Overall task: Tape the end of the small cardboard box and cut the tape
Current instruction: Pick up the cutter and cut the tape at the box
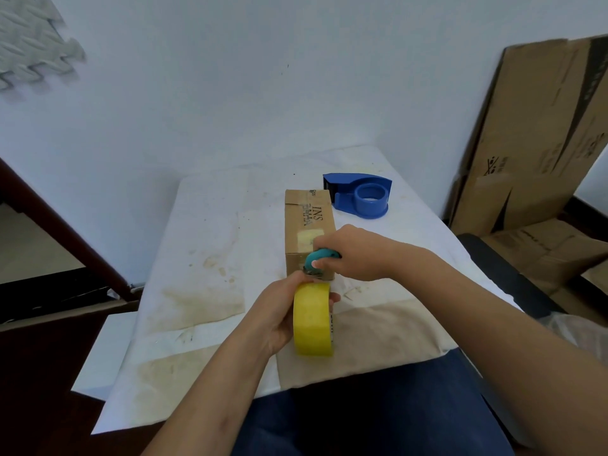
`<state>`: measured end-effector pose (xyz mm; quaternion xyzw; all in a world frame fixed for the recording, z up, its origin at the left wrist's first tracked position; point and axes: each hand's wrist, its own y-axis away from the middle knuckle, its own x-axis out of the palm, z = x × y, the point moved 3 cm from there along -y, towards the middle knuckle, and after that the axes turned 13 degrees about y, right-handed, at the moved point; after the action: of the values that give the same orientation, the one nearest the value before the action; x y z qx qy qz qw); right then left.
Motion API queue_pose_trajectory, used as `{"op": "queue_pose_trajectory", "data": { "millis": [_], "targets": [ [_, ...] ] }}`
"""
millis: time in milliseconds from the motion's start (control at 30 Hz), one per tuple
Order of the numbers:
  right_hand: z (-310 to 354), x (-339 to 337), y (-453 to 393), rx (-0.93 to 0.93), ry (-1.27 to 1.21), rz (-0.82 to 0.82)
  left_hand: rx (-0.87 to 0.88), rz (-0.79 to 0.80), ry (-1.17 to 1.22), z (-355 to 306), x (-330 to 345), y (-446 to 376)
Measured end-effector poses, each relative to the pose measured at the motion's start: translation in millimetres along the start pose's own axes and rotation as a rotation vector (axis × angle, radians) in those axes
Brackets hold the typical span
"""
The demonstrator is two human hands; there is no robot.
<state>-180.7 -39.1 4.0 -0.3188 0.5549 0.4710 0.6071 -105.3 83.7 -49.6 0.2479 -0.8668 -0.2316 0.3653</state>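
A small brown cardboard box (pixel 307 222) lies lengthwise on the white table, its near end facing me. A yellowish tape strip shows on its top near that end. My left hand (pixel 279 311) grips a yellow tape roll (pixel 312 319) just in front of the box's near end. My right hand (pixel 352 253) holds a small teal cutter (pixel 316 260) against the near end of the box, right above the roll. The tape stretch between roll and box is hidden by my fingers.
A blue tape dispenser (pixel 362 194) sits behind the box to the right. The table (pixel 204 245) is covered with stained white and brown paper. Flattened cardboard sheets (pixel 539 133) lean on the wall at right; a dark chair (pixel 513 278) stands beside the table.
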Motion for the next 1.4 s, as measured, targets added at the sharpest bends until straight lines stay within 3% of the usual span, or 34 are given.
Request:
{"op": "queue_pose_trajectory", "data": {
  "millis": [633,1100,1400],
  "targets": [
    [21.0,-3.8,-7.8,0.058,0.285,0.124,0.034,-0.026,0.052,0.7,4.3,-0.9],
    [11.2,-12.9,-5.6,0.126,0.395,0.196,0.02,-0.028,-0.038,-6.2,0.1,3.2],
    [0.0,-14.9,0.5,0.136,0.242,0.136,-0.045,-0.022,-0.093,-13.1,-3.4,10.3]
  ]
}}
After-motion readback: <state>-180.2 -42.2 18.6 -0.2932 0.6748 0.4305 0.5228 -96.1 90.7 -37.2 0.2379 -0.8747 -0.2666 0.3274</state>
